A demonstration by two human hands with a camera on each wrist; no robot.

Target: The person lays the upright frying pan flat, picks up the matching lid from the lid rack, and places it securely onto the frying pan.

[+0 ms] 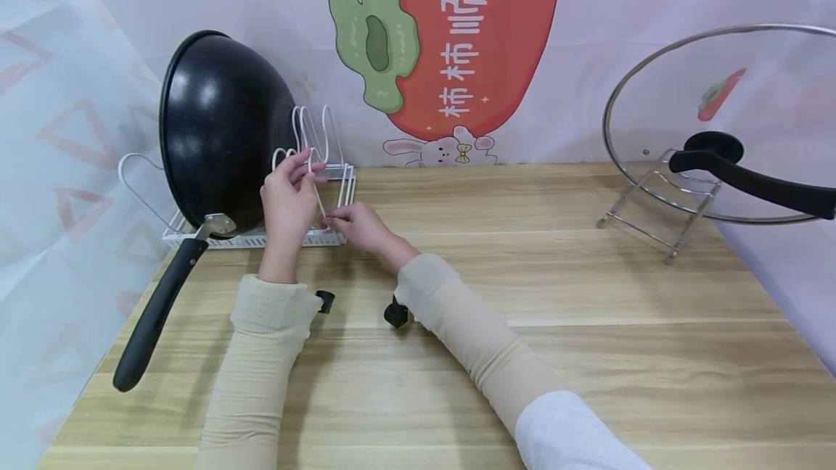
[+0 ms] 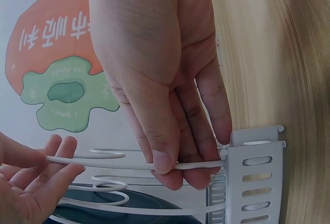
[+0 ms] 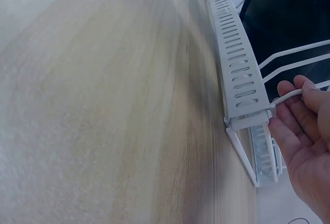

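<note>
White wire divider (image 2: 116, 164) pinched between fingers (image 2: 198, 126) of left hand (image 1: 287, 194) and right hand (image 1: 362, 229).

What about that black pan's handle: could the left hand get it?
Probably yes: the handle juts out unobstructed nearby, though the left hand would first need to release the white wire.

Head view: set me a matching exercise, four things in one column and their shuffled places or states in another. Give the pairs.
Things
1. Wok
2. Glass lid
3. Right hand
4. Left hand

Places or states
A. Pinching a white wire near its lower end
B. Propped in the silver stand
C. Holding that wire higher up
D. On the white rack

Pairs: 1-D, 2-B, 3-A, 4-C
</note>
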